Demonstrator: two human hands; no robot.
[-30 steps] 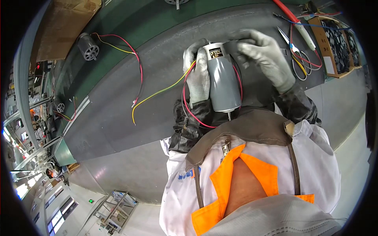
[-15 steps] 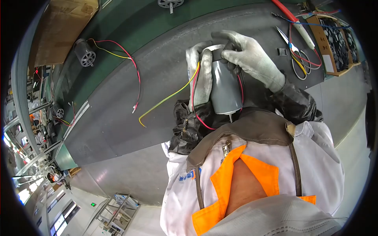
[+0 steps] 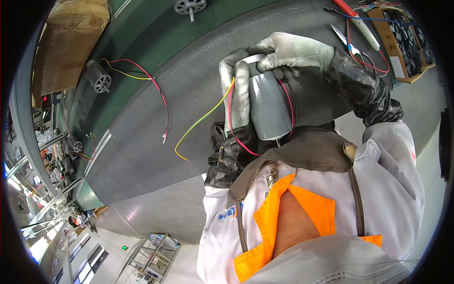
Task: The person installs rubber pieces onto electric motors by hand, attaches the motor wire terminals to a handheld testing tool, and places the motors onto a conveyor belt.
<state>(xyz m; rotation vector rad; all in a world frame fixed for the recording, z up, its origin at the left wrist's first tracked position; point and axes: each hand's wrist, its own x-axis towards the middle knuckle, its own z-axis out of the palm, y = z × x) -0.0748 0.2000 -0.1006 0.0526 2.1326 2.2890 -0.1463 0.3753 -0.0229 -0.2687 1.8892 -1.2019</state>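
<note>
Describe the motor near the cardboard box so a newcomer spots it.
Start at the large cardboard box, upper left. Beside it on the green surface lies a gray motor with a spoked end. Red and yellow wires trail from it; the top-edge motor shows none.

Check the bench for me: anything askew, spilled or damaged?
One mild oddity: a red wire loops across the scissors, where it might snag. No spill or damage shows, though the left hand and right hand partly hide the grey motor's top end.
</note>
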